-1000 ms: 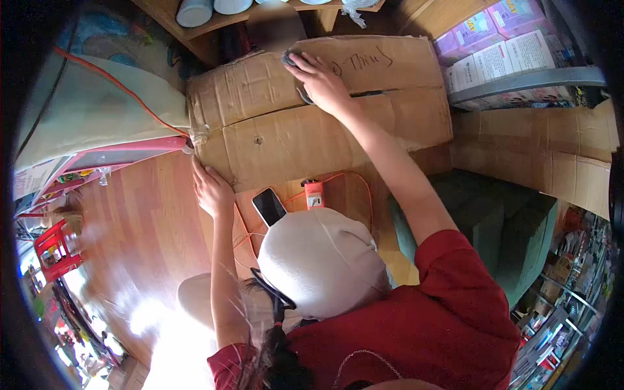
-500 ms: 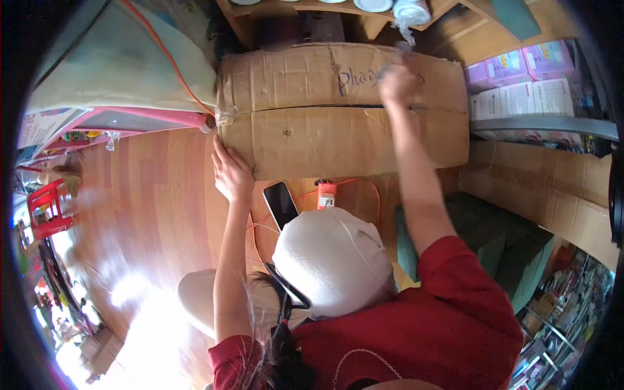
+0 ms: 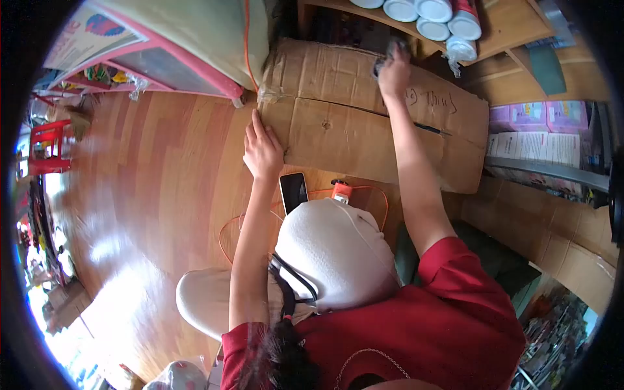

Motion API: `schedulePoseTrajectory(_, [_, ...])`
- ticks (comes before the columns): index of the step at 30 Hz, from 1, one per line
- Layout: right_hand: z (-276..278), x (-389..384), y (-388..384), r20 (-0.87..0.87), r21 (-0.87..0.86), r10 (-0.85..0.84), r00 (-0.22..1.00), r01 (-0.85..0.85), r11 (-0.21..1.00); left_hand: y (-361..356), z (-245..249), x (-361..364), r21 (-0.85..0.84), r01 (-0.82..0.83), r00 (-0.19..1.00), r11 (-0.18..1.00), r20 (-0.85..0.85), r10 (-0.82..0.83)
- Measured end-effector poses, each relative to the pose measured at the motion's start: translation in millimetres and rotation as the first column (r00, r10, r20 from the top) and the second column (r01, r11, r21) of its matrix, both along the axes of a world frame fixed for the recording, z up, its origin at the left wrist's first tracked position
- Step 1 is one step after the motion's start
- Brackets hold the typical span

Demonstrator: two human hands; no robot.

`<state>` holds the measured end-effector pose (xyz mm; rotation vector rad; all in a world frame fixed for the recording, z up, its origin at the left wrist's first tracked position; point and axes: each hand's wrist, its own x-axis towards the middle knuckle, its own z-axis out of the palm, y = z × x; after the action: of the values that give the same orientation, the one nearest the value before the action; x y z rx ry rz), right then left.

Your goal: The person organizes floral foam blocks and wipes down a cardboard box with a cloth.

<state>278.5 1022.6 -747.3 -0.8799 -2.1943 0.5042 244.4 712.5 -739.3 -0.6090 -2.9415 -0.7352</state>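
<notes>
A large cardboard box (image 3: 364, 140) with handwriting on its top lies in front of me, a dark slit running along its top seam. My left hand (image 3: 263, 148) rests against the left end of the box, fingers stretched out. Over the far edge of the box, my right hand (image 3: 394, 77) is closed around a small dark-grey thing (image 3: 398, 47), mostly covered by the fingers; its kind I cannot tell. On the floor between the box and my knee lie a phone (image 3: 294, 190) and an orange power socket (image 3: 341, 190) with a cord.
White-lidded containers (image 3: 432, 9) stand on a wooden shelf (image 3: 504, 36) at the back. Purple packages (image 3: 565, 116) sit behind a metal rail on the right. A dark green box (image 3: 497, 260) is beside my right side. A red plastic stool (image 3: 50, 146) stands far left.
My right hand has moved toward the far edge and left along the box top, uncovering more of the writing. The view has shifted; my left hand stays at the box's left end.
</notes>
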Motion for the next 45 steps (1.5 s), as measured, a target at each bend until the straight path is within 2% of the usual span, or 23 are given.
schedulePoseTrajectory(3, [-24,-28,-23,0.063,0.286,-0.241,0.968,0.214,0.934,-1,-5,-4,0.050,0.025,1.000,0.998,-0.019,-0.024])
schedulePoseTrajectory(5, [-26,-53,-54,-0.004,0.294,-0.015,1.000,0.016,0.956,-6,-9,-4,0.109,0.046,0.998,0.993,-0.038,-0.042])
schedulePoseTrajectory(6, [12,-65,-85,0.261,-0.429,0.122,0.958,0.002,0.903,-8,-7,-4,0.168,0.017,1.000,0.986,0.023,-0.021])
schedulePoseTrajectory(9, [-1,-81,-146,0.095,-0.252,0.479,0.873,-0.445,0.859,-15,8,-13,0.369,-0.266,0.848,0.891,0.530,0.034])
schedulePoseTrajectory(10, [12,-74,-162,0.076,-0.262,0.649,0.757,-0.613,0.746,-22,1,-14,0.576,-0.270,0.897,0.772,0.442,-0.016])
schedulePoseTrajectory(11, [-5,-70,-167,-0.032,-0.004,0.778,0.627,-0.779,0.628,-30,-7,-16,0.615,-0.315,0.898,0.723,0.440,0.017])
schedulePoseTrajectory(15, [32,-30,-153,0.048,-0.265,0.938,0.344,-0.901,0.344,-72,-30,-16,0.689,-0.414,0.866,0.595,0.499,0.024])
schedulePoseTrajectory(17, [53,-32,-134,0.015,-0.112,0.887,0.461,-0.881,0.460,-82,-33,-6,0.668,-0.509,0.799,0.542,0.601,0.010])
schedulePoseTrajectory(19, [72,-51,-118,0.153,-0.282,0.736,0.659,-0.685,0.672,-81,-30,3,0.621,-0.600,0.711,0.504,0.703,-0.020])
schedulePoseTrajectory(21, [42,-86,-94,0.107,-0.121,0.590,0.800,-0.578,0.807,-76,-44,14,0.657,-0.556,0.715,0.509,0.690,-0.110])
schedulePoseTrajectory(22, [-2,-111,-74,-0.054,0.242,0.566,0.822,-0.540,0.807,-66,-38,24,0.689,-0.525,0.743,0.500,0.657,-0.126])
schedulePoseTrajectory(23, [-1,-106,-88,0.020,0.066,0.550,0.835,-0.550,0.832,-61,-37,31,0.719,-0.495,0.769,0.487,0.624,-0.139])
schedulePoseTrajectory(25, [15,-87,-129,0.188,-0.278,0.538,0.822,-0.481,0.831,-60,-52,34,0.739,-0.466,0.809,0.486,0.578,-0.104])
schedulePoseTrajectory(26, [-3,-79,-139,-0.013,-0.180,0.693,0.720,-0.684,0.707,-57,-59,33,0.751,-0.451,0.827,0.482,0.554,-0.090])
schedulePoseTrajectory(27, [7,-61,-162,0.010,-0.322,0.786,0.619,-0.742,0.588,-56,-63,32,0.743,-0.457,0.820,0.489,0.565,-0.093])
schedulePoseTrajectory(28, [1,-47,-173,-0.021,-0.127,0.832,0.555,-0.827,0.548,-57,-64,30,0.736,-0.460,0.813,0.496,0.574,-0.097])
schedulePoseTrajectory(34, [42,9,-187,0.066,-0.335,0.953,0.295,-0.893,0.299,-85,-49,14,0.701,-0.619,0.621,0.355,0.713,-0.326])
schedulePoseTrajectory(39, [56,-36,-141,-0.139,-0.208,0.671,0.728,-0.684,0.699,-97,-47,9,0.653,-0.672,0.658,0.351,0.743,-0.123])
schedulePoseTrajectory(41, [28,-48,-140,0.209,-0.280,0.371,0.905,-0.309,0.909,-96,-38,7,0.640,-0.681,0.651,0.356,0.752,-0.104])
schedulePoseTrajectory(42, [3,-47,-151,0.121,-0.150,0.442,0.889,-0.424,0.893,-94,-31,8,0.628,-0.699,0.635,0.342,0.765,-0.107])
schedulePoseTrajectory(43, [9,-44,-181,0.023,-0.273,0.500,0.866,-0.476,0.836,-93,-27,8,0.615,-0.716,0.618,0.330,0.779,-0.108])
schedulePoseTrajectory(44, [34,-37,-212,0.209,-0.348,0.554,0.806,-0.468,0.812,-92,-31,5,0.639,-0.700,0.640,0.318,0.759,-0.118])
schedulePoseTrajectory(45, [15,-36,-223,0.023,-0.110,0.717,0.696,-0.711,0.694,-90,-39,5,0.660,-0.686,0.657,0.306,0.743,-0.129])
